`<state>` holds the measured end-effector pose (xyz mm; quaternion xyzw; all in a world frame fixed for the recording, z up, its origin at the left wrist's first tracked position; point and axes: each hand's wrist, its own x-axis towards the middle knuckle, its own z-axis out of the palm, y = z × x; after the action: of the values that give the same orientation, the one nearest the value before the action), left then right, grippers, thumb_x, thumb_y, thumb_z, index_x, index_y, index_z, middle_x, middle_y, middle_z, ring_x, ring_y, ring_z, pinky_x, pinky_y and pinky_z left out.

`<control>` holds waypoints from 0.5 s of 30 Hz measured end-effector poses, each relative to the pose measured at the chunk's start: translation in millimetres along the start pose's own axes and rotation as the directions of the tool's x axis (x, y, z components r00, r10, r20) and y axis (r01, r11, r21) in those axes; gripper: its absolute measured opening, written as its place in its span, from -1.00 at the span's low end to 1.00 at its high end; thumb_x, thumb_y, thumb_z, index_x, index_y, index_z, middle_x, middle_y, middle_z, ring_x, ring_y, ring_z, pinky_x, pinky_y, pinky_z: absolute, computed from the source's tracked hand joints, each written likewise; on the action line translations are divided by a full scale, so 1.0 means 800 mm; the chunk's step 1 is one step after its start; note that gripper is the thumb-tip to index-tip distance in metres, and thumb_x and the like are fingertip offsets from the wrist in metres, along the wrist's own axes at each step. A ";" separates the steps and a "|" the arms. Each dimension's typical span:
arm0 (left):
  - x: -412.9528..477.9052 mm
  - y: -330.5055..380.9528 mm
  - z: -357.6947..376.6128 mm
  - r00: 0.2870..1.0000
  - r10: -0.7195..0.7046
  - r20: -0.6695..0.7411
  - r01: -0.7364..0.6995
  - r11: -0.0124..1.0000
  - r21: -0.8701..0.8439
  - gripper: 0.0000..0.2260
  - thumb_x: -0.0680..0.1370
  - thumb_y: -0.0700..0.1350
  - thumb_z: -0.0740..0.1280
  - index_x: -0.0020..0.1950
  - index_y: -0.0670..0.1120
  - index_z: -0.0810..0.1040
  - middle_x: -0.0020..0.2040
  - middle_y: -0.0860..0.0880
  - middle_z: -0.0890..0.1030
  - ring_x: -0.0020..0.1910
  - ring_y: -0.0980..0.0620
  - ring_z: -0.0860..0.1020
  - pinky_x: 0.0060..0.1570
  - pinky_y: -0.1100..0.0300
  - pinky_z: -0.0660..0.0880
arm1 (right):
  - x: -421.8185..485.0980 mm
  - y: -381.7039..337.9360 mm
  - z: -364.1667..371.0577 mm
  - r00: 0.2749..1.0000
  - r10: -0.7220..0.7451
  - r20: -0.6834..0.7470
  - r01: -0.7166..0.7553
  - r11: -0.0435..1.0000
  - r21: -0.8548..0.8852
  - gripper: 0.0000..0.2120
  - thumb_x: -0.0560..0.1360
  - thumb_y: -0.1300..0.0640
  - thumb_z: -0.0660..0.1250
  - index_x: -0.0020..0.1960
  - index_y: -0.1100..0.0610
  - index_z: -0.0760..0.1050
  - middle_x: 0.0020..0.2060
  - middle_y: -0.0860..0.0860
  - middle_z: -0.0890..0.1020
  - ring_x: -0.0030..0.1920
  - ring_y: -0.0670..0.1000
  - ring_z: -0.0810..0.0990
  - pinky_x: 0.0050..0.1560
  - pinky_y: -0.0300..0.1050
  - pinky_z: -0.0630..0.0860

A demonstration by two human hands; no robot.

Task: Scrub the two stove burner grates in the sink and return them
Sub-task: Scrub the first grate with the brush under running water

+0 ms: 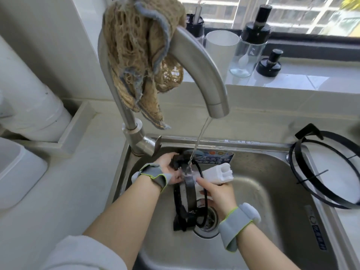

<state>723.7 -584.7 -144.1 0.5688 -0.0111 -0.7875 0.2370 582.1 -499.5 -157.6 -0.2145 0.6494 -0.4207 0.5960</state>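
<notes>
Grate (190, 190) under water (200, 133) (scrubber (218, 173) alongside).

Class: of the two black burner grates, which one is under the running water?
The grate in the sink, gripped by the left hand beneath the stream from the tap. The other grate lies right of the sink, untouched.

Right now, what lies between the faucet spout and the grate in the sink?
Only running water, in the head view, falling from spout to grate.

Brushed-metal sink (288, 191), black matt grate (188, 191), coarse mesh cloth (136, 47).
</notes>
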 end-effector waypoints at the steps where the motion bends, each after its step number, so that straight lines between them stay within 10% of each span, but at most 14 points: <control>1: -0.002 0.003 -0.003 1.000 -0.003 -0.002 0.003 1.000 0.014 -0.72 0.61 -0.09 0.10 -0.19 -0.20 0.46 -0.37 -0.20 0.62 -0.43 -0.07 0.57 -0.31 0.11 0.47 | -0.001 0.000 -0.004 1.000 -0.013 0.009 0.013 1.000 -0.017 -0.84 0.32 0.26 0.51 -0.20 0.15 0.54 -0.28 0.10 0.62 -0.23 0.08 0.61 -0.22 -0.04 0.53; 7: -0.042 -0.009 -0.019 0.997 -0.037 0.073 0.010 0.942 0.334 -0.81 0.56 -0.17 0.10 -0.15 -0.12 0.48 -0.20 -0.09 0.53 -0.21 -0.04 0.49 0.22 0.07 0.27 | -0.027 0.016 -0.033 0.980 0.045 0.192 -0.022 0.993 -0.119 -0.71 0.36 0.22 0.48 0.05 0.24 0.53 -0.12 0.20 0.67 -0.13 0.16 0.67 -0.13 0.11 0.63; 15: -0.070 -0.053 -0.035 0.965 0.261 -0.002 -0.235 0.874 0.426 -0.60 0.57 0.13 0.22 -0.24 -0.17 0.54 -0.44 -0.08 0.63 -0.49 0.07 0.61 -0.39 0.28 0.54 | -0.033 -0.014 -0.045 0.995 -0.069 0.078 0.053 0.980 0.191 -0.89 0.46 0.23 0.34 -0.01 0.14 0.51 -0.26 0.09 0.67 -0.30 0.08 0.67 -0.34 -0.04 0.63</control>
<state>746.9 -518.3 -116.6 0.6234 -0.2470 -0.7122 0.2076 550.2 -474.7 -135.4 -0.1942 0.5743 -0.4889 0.6272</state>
